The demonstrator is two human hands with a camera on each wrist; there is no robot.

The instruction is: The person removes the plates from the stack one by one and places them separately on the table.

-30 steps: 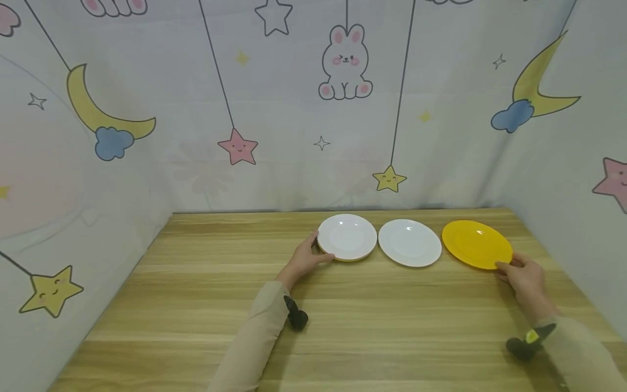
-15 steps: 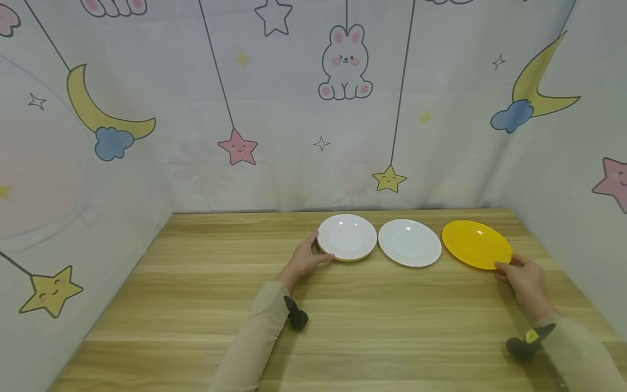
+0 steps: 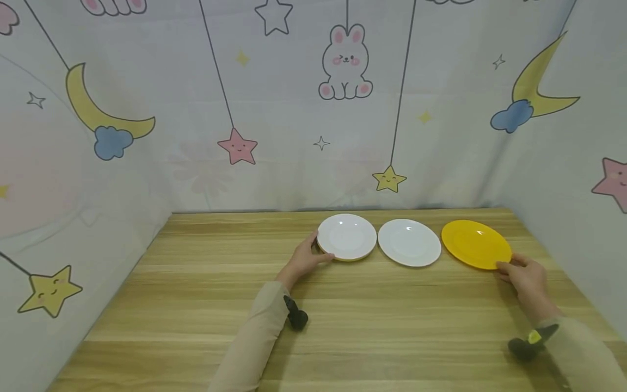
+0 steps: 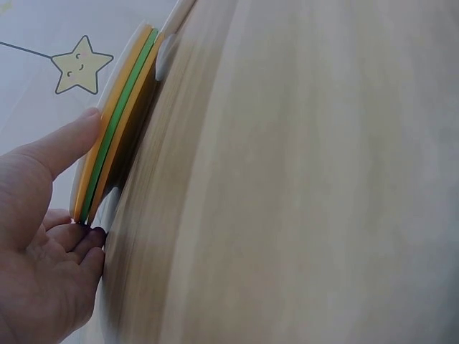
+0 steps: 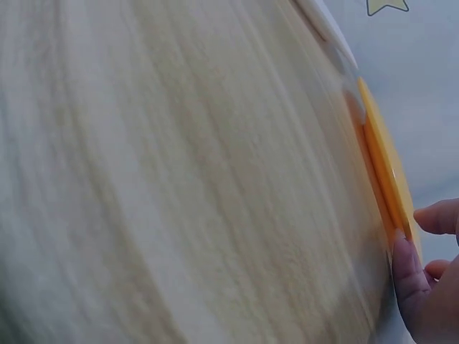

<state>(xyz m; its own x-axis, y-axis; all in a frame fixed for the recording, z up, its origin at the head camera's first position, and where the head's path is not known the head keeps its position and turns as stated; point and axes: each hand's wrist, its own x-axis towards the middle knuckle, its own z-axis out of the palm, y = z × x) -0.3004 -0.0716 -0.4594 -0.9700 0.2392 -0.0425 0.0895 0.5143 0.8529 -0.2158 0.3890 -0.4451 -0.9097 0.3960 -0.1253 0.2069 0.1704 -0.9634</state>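
Three sets of plates stand in a row at the table's back in the head view. My left hand [image 3: 305,259] holds the left edge of a plate stack [image 4: 113,136], its thumb against the near side and its fingers at the left edge. A white plate [image 3: 346,237] tops this stack; orange and green rims show beneath it in the left wrist view. In the middle lies another white plate [image 3: 409,243], touched by neither hand. At the right, my right hand [image 3: 526,280] pinches the near right rim of a yellow plate [image 3: 476,244] between thumb and fingers.
The wooden table [image 3: 372,326] stretches from the plates toward me. A patterned cloth backdrop [image 3: 284,179] rises behind its back edge, with cloth on both sides too. Each wrist wears a dark device.
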